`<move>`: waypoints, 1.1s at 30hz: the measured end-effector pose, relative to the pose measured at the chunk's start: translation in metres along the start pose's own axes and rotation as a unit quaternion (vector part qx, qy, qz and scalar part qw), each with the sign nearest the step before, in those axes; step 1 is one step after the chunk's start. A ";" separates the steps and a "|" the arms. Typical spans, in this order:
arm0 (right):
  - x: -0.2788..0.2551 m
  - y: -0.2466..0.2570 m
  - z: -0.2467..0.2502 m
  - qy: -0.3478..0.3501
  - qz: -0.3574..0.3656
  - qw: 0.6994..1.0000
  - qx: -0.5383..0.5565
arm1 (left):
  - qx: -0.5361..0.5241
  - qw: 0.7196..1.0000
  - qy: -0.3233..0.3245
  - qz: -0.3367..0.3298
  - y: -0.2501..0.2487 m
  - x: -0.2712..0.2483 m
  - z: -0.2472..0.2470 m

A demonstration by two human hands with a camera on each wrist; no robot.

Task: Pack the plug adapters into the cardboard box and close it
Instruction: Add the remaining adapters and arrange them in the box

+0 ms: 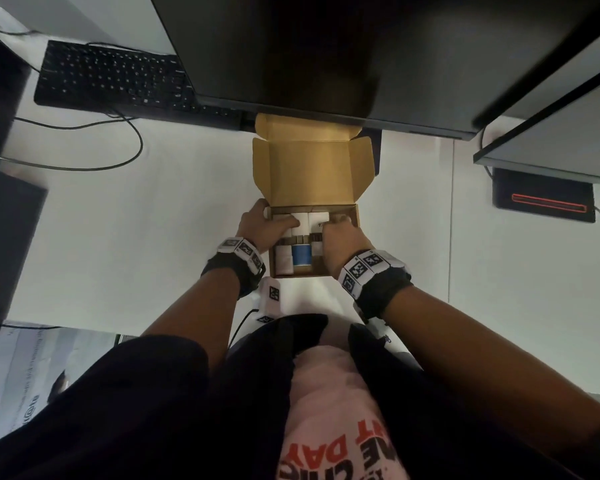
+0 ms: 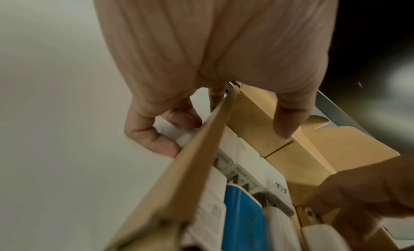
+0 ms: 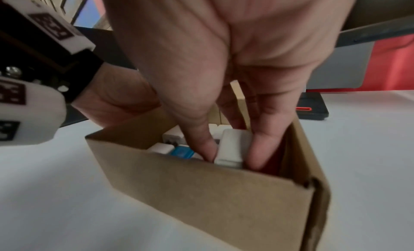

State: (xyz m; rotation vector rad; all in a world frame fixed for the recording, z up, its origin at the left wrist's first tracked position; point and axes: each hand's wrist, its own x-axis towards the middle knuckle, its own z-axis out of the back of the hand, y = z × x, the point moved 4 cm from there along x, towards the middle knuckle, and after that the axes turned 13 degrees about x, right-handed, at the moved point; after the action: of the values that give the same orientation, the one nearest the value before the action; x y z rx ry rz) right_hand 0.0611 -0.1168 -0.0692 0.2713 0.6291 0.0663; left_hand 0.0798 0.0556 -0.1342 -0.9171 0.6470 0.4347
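Observation:
The brown cardboard box (image 1: 356, 216) stands on the white desk with its lid (image 1: 309, 168) up and leaning back. Several white plug adapters (image 1: 303, 220) and a blue one (image 1: 301, 254) lie packed inside. My left hand (image 1: 260, 223) grips the box's left wall (image 2: 190, 175), fingers (image 2: 154, 139) outside and thumb inside over the adapters. My right hand (image 3: 233, 155) reaches into the near right corner and pinches a white adapter (image 3: 233, 146) between thumb and fingers. The blue adapter (image 3: 181, 152) sits just left of it.
A large dark monitor (image 1: 326, 46) overhangs the box's lid. A black keyboard (image 1: 111, 77) and its cable (image 1: 132, 133) lie at the back left. A black pad with a red line (image 1: 544, 199) sits on the right, and dark boxes (image 1: 4, 244) stand at the left edge.

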 end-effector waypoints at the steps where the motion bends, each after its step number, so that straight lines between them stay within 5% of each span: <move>1: 0.001 0.001 -0.002 0.011 -0.011 1.000 -0.009 | 0.002 1.000 -0.001 -0.002 -0.001 -0.001 0.001; 20: -0.004 -0.002 -0.001 0.042 -0.033 0.998 0.017 | 0.018 1.000 0.010 -0.005 -0.013 -0.016 0.005; 25: -0.011 -0.009 0.025 -0.041 -0.030 0.995 0.084 | -0.011 0.999 0.026 0.017 -0.009 -0.016 0.005; 30: -0.009 -0.054 0.071 -0.241 -0.056 0.931 0.269 | -0.088 0.995 0.010 0.035 -0.010 -0.025 0.021; 33: 0.005 -0.075 0.069 -0.204 -0.108 0.881 0.412 | -0.099 0.994 -0.041 0.002 -0.025 -0.032 0.036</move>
State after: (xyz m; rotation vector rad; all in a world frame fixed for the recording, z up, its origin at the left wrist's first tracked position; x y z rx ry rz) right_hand 0.1043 -0.2044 -0.0388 1.0105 0.2266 -0.4805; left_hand 0.0828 0.0699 -0.0819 -1.0798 0.5386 0.5447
